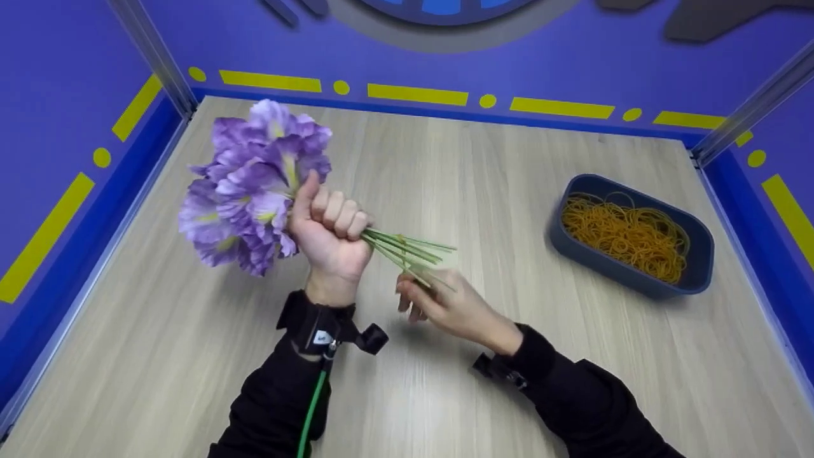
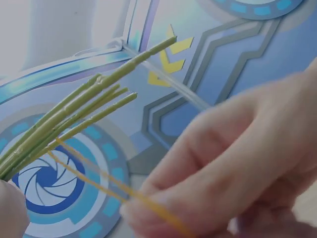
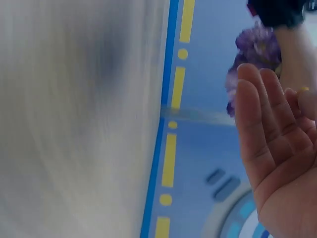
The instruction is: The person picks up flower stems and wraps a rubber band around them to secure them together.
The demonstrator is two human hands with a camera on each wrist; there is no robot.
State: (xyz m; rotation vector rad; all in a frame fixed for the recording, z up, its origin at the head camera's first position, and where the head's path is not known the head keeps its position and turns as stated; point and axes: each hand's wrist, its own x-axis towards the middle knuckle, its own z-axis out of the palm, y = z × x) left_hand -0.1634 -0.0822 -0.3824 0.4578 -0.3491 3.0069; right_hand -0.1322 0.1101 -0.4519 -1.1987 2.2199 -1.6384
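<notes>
My left hand [image 1: 334,242] grips a bunch of purple artificial flowers [image 1: 254,184] round its stems, blooms toward the upper left. Beyond the little-finger side of that fist, the green stems [image 1: 420,250] fan out to the right. Just below the stem ends is my right hand [image 1: 458,305], slightly blurred. In the left wrist view its thumb and finger pinch a yellow rubber band [image 2: 163,213], which runs taut to the stems [image 2: 74,106]. The right wrist view has the other fingers [image 3: 252,124] of that hand extended, with the blooms [image 3: 260,47] behind them.
A dark blue-grey box [image 1: 604,270] at the right holds a heap of rubber bands [image 1: 626,238]. Blue panels [image 1: 432,63] with yellow marks border the wooden tabletop [image 1: 483,191]. A green cable [image 1: 313,407] runs along my left sleeve.
</notes>
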